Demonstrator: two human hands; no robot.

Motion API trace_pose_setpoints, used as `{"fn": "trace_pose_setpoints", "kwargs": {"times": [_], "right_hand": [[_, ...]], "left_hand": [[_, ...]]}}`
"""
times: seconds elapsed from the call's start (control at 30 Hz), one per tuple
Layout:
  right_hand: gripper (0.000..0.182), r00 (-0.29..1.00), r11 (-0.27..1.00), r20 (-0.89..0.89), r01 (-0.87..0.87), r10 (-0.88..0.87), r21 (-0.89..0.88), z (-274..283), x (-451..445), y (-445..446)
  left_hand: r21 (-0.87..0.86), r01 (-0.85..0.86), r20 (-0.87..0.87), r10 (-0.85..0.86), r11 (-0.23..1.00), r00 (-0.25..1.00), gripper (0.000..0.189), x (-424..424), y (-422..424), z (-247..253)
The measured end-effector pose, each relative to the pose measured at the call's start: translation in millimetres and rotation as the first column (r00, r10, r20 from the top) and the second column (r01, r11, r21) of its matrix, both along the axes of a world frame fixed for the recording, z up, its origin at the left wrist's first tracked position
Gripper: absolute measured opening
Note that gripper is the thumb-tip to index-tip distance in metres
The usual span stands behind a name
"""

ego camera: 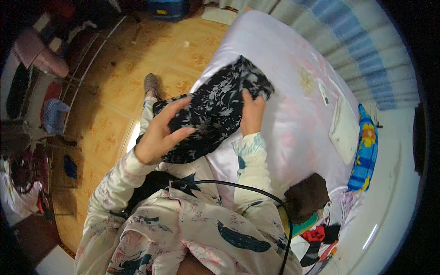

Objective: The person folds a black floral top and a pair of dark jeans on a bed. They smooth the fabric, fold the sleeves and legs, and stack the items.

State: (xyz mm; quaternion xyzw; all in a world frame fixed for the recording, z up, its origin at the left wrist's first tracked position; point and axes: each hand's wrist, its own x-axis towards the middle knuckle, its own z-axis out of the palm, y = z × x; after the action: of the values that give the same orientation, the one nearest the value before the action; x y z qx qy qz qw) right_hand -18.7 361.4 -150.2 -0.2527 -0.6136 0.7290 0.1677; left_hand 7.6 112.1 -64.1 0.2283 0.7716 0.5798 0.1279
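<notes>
A black cloth garment with a pale floral print (213,113) lies across my lap and the near edge of the bed with its light pink, satiny cover (292,137). My left hand (161,134) is at the garment's left part, thumb and fingers spread apart over the cloth. My right hand (252,113) is at its right part, thumb and forefinger raised; the other fingers are blurred against the fabric, so whether they pinch it cannot be told. The garment's far right corner is blurred too.
A folded dark brown cloth (307,197) and other clothes (319,237) lie at the near right. Beyond are a white cloth (343,130), a small white object (323,93) and a blue floral pillow (366,147). A rack (82,75) stands left on the tiled floor. A black cable (240,185) crosses my front.
</notes>
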Motion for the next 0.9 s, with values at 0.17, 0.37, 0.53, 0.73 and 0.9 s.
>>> {"fn": "trace_pose_setpoints", "kwargs": {"times": [0.17, 0.37, 0.53, 0.73, 0.9], "right_hand": [[0.062, 0.758, 0.455, 0.040, -0.431, 0.650, 0.780, 78, 44, -115], [0.049, 0.668, 0.619, -0.138, -0.565, 0.731, 0.546, 102, 77, -120], [0.046, 0.817, 0.689, -0.278, -0.188, 0.505, 0.700, 122, 84, -100], [0.042, 0.545, 0.384, -0.198, -0.251, 0.815, 0.889, 151, 53, -83], [0.032, 0.526, 0.509, -0.259, -0.413, 0.810, 0.755, 160, 65, -102]], "left_hand": [[0.399, -0.302, 0.329, 0.172, 0.866, 0.929, 0.052, 3, 14, 2], [0.648, -0.425, 0.527, 0.030, 0.631, 0.849, 0.039, 24, -4, 17], [0.708, -0.298, 0.510, -0.173, 0.640, 0.842, 0.051, 34, -6, 33], [0.452, -0.031, 0.467, -0.207, 0.891, 0.860, 0.032, 44, -21, 41], [0.480, -0.015, 0.179, -0.082, 0.877, 0.980, 0.038, 48, -17, 50]]}}
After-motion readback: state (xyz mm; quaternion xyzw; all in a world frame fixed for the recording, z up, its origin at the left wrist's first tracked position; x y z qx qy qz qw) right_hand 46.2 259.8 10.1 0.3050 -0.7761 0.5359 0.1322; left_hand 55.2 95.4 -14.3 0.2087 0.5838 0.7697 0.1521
